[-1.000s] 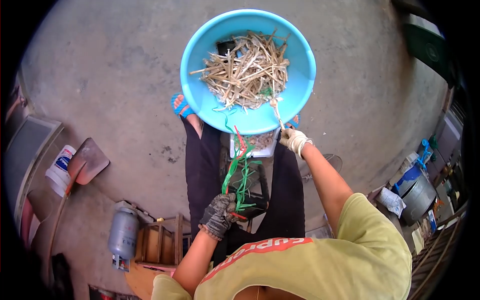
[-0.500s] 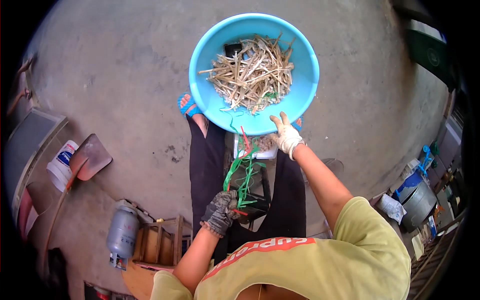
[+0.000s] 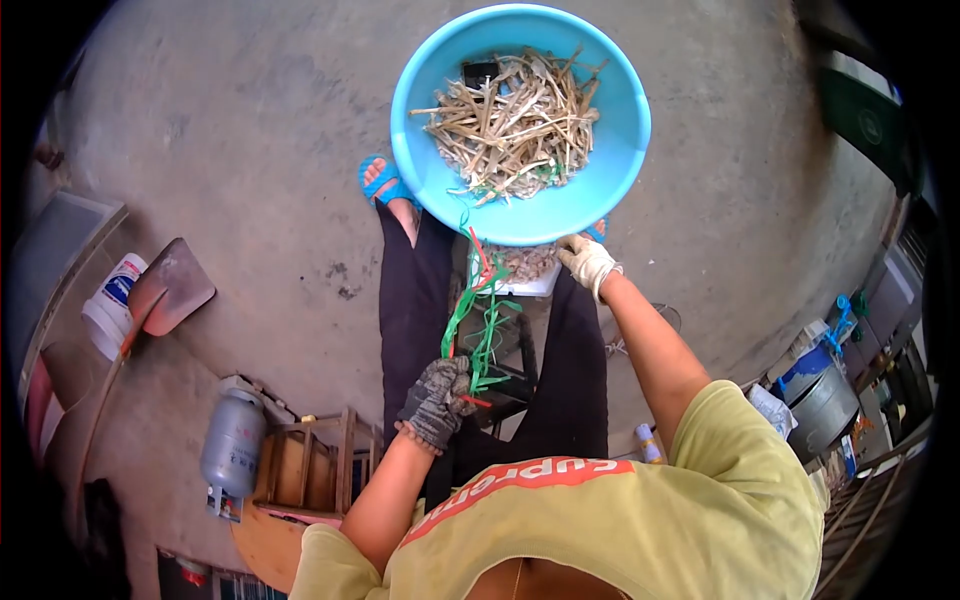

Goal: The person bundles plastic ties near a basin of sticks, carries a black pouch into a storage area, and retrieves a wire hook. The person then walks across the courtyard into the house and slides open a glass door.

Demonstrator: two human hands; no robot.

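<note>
Gloved in dark grey, the left hand [image 3: 436,402] closes around a bunch of green and red strips [image 3: 462,312] running lengthwise forward toward the blue basin [image 3: 540,226]. White-gloved, the right hand [image 3: 590,265] is nearer the basin, at its near rim; whether its bent fingers hold anything, I cannot tell. Ahead of both, pale stick-like pieces [image 3: 520,125] lie crisscrossed inside.
</note>
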